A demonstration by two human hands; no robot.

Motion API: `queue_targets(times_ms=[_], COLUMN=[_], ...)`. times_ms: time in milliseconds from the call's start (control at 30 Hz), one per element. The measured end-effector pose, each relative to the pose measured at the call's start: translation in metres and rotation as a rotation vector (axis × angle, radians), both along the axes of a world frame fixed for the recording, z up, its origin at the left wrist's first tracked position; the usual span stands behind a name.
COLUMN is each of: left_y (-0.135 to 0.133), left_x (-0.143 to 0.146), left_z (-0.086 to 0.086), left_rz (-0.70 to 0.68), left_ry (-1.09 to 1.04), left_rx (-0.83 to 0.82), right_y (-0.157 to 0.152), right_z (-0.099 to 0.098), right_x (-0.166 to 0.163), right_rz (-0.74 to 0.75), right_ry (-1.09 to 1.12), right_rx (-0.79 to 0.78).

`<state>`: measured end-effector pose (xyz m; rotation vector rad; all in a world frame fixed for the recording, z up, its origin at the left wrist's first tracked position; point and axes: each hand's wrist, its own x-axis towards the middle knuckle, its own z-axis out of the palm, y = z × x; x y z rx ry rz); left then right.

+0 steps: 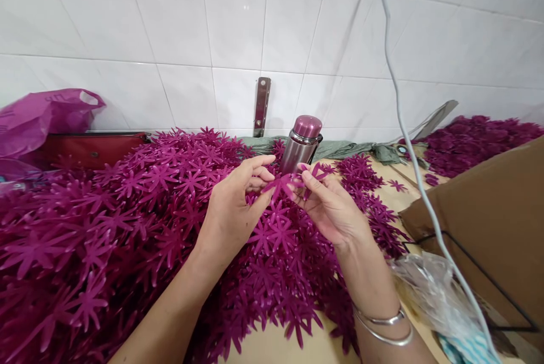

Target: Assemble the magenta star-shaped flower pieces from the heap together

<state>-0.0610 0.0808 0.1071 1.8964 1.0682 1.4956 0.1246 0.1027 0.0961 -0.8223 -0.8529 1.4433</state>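
Observation:
A big heap of magenta star-shaped plastic flower pieces (106, 222) covers the table. Above it, my left hand (233, 205) and my right hand (329, 208) meet in the middle. Both pinch the same small magenta flower piece (293, 180) between thumb and fingers. The left hand grips its left side, the right hand its right side, where one petal sticks up past the fingertips. Two silver bangles (382, 327) circle my right wrist.
A metal flask with a magenta lid (301, 145) stands just behind my hands. A pink plastic bag (38, 117) lies far left, a second flower heap (471, 140) far right. A cardboard box (488, 222), a grey cable (408, 143) and a clear bag (429, 290) are at right.

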Motion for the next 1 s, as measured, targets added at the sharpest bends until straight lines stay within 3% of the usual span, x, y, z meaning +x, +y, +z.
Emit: queue_targets(times_ms=[133,367,633,700,800,933,1000], left_y=[0.0,0.002,0.005,0.006,0.006,0.005,0.006], left_x=[-0.001,-0.005,-0.002,-0.001,-0.001,-0.001,0.0], left_z=[0.0,0.002,-0.004,-0.004,-0.004,-0.004,-0.006], left_rz=[0.032,0.236,0.241,0.215,0.169,0.012,-0.073], left_ry=[0.04,0.155,0.133,0.129,0.072,-0.1,-0.13], left_rx=[0.065,0.366,0.393,0.389,0.268,-0.119,-0.227], right_y=[-0.002,-0.001,-0.012,-0.014,-0.014,-0.013,-0.012], right_z=[0.005,0.002,0.002,0.001,-0.001,-0.002,-0.003], right_x=[0.0,0.005,-0.014,-0.02,-0.023,-0.022,-0.021], right_rz=[0.009,0.024,0.195,0.181,0.086,0.042,0.044], right_ry=[0.011,-0.034,-0.08,-0.089,-0.093,-0.1,-0.134], right_rx=[0.01,0.038,0.014,0.041,0.052,0.04,0.064])
